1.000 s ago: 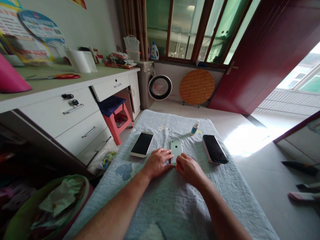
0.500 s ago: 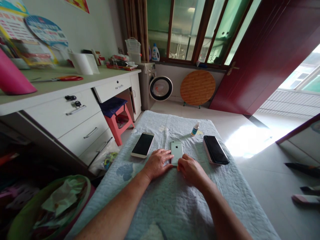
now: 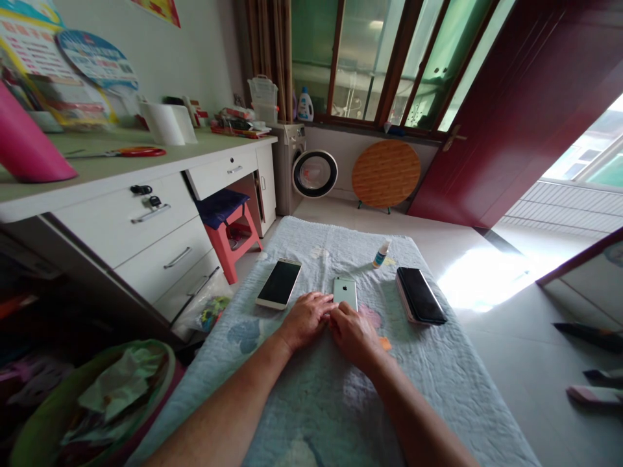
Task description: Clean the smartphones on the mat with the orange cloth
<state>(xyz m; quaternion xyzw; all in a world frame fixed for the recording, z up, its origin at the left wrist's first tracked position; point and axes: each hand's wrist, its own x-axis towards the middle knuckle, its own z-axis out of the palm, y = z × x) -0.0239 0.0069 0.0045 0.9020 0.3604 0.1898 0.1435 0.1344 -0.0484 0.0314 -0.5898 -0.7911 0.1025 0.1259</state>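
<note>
A silver smartphone [image 3: 345,290] with an apple mark lies back side up on the quilted cloth [image 3: 311,402]. My left hand [image 3: 307,319] lies to its left, fingers stretched out and their tips at its left edge. Curled over the phone's lower end is my right hand [image 3: 351,331], its fingers closed and the knuckles up. What those fingers hold, if anything, is hidden beneath them. A white-framed smartphone [image 3: 279,283] with a dark screen lies left of my hands. Off to the right sits a black smartphone [image 3: 421,295] on top of a pinkish slab. Farther back stands a small spray bottle [image 3: 380,255].
A white desk [image 3: 121,214] with drawers runs along the left, a red stool [image 3: 233,237] beside it. At lower left stands a bin [image 3: 168,363] with crumpled paper. Behind are a washing machine with its door [image 3: 315,174] open and a round wooden tabletop [image 3: 385,174].
My right hand has moved left across the phone's lower end, from its right corner toward my left hand. The left hand stays at the phone's left edge. The view has shifted slightly.
</note>
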